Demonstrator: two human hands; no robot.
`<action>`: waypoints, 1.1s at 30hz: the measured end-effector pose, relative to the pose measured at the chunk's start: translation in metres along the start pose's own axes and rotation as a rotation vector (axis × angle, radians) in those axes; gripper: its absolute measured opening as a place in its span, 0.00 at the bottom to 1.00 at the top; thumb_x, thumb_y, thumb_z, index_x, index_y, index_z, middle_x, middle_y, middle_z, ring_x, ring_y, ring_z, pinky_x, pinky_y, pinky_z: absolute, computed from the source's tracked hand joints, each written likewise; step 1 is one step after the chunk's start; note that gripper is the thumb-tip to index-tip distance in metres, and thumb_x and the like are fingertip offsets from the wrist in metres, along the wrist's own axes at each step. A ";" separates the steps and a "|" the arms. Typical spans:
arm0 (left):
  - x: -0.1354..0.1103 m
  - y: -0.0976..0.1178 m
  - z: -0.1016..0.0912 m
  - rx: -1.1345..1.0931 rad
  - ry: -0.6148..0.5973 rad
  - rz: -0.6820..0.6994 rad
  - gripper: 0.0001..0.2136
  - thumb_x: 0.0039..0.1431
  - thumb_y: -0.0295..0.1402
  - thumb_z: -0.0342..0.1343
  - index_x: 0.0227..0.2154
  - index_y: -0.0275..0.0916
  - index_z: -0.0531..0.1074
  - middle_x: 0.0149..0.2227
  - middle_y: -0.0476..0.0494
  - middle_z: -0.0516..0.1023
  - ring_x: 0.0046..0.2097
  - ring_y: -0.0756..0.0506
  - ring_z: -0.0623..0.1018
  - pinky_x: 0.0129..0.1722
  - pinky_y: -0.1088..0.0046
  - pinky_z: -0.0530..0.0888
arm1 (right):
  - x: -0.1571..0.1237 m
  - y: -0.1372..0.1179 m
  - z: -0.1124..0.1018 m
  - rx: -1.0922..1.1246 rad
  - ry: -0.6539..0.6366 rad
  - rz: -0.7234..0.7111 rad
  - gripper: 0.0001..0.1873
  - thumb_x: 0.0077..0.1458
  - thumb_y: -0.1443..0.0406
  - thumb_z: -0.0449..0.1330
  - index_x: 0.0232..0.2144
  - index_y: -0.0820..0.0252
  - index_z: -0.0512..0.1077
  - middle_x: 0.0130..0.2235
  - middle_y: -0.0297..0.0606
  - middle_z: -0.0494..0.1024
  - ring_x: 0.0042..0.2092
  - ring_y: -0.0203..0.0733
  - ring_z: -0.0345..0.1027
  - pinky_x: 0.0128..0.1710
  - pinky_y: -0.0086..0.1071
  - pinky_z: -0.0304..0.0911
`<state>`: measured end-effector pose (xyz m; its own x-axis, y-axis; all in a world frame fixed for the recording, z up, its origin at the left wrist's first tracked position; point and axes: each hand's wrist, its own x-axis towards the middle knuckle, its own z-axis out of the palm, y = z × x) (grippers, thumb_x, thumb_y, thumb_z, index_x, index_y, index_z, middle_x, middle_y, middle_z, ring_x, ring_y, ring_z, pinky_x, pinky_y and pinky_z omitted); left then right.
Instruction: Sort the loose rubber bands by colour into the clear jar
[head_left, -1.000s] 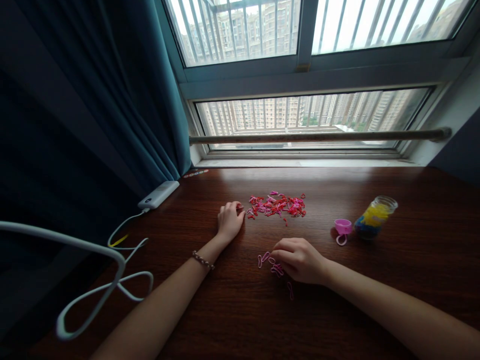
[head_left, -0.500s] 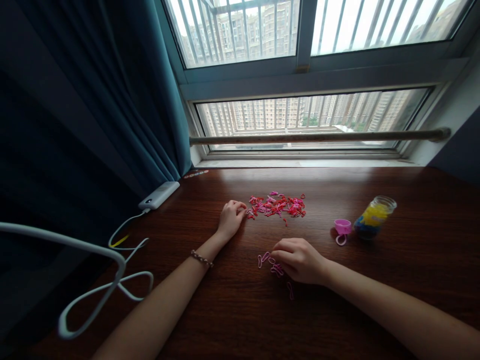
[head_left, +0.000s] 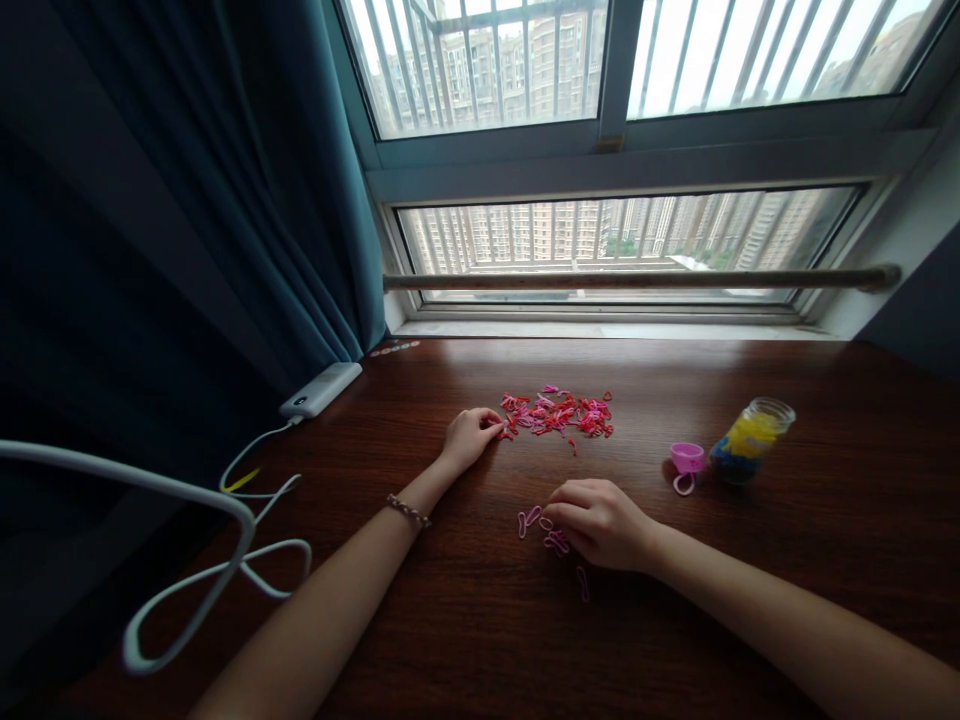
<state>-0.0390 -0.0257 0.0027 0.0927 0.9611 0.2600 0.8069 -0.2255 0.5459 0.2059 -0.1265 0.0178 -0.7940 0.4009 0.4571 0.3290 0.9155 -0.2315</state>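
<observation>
A heap of small pink and red rubber bands [head_left: 559, 412] lies on the dark wooden desk [head_left: 465, 620]. My left hand [head_left: 469, 438] rests with curled fingers, its fingertips touching the heap's left edge. Nearer to me lies a small group of pink bands [head_left: 546, 528]. My right hand [head_left: 600, 522] is curled over that group, fingertips pinched down on the bands. A beaded bracelet [head_left: 408, 511] circles my left wrist.
A small glass jar [head_left: 752, 438] of yellow and blue bands stands at the right, its pink lid [head_left: 686, 459] beside it. A white power bank [head_left: 321, 389] with its cable [head_left: 247, 470] lies by the teal curtain [head_left: 225, 200]. The window sill [head_left: 600, 328] runs behind.
My left hand has slid to the right, from just short of the heap to touching its left edge. My right hand stays on the small group of bands.
</observation>
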 end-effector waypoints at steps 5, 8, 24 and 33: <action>-0.002 0.003 0.001 -0.011 0.028 0.007 0.08 0.49 0.38 0.55 0.25 0.40 0.74 0.30 0.46 0.76 0.35 0.46 0.72 0.34 0.74 0.65 | 0.000 0.000 0.000 -0.001 -0.002 0.002 0.11 0.56 0.70 0.48 0.39 0.60 0.68 0.35 0.40 0.72 0.34 0.40 0.64 0.33 0.32 0.59; -0.002 0.003 0.002 -0.045 0.051 0.000 0.07 0.49 0.37 0.55 0.24 0.39 0.73 0.29 0.46 0.76 0.34 0.46 0.72 0.34 0.73 0.65 | 0.001 0.000 0.000 -0.001 0.000 0.001 0.12 0.55 0.70 0.48 0.39 0.60 0.68 0.35 0.40 0.72 0.34 0.39 0.64 0.33 0.31 0.59; -0.044 0.066 -0.006 -0.547 -0.230 0.264 0.10 0.52 0.37 0.54 0.24 0.34 0.68 0.25 0.49 0.67 0.27 0.53 0.65 0.27 0.78 0.63 | 0.005 0.017 -0.006 0.250 0.538 0.444 0.08 0.52 0.71 0.52 0.30 0.59 0.71 0.31 0.37 0.74 0.33 0.39 0.67 0.34 0.31 0.62; -0.079 0.098 0.000 -0.440 -0.559 0.714 0.05 0.51 0.29 0.53 0.25 0.34 0.73 0.24 0.45 0.69 0.28 0.51 0.67 0.29 0.77 0.64 | -0.005 0.066 -0.009 0.126 0.661 0.722 0.11 0.50 0.68 0.52 0.35 0.60 0.71 0.37 0.40 0.74 0.38 0.44 0.67 0.39 0.37 0.62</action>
<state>0.0331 -0.1240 0.0355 0.8217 0.4894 0.2920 0.1792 -0.7083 0.6828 0.2360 -0.0673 0.0082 0.0339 0.8352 0.5490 0.5347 0.4489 -0.7159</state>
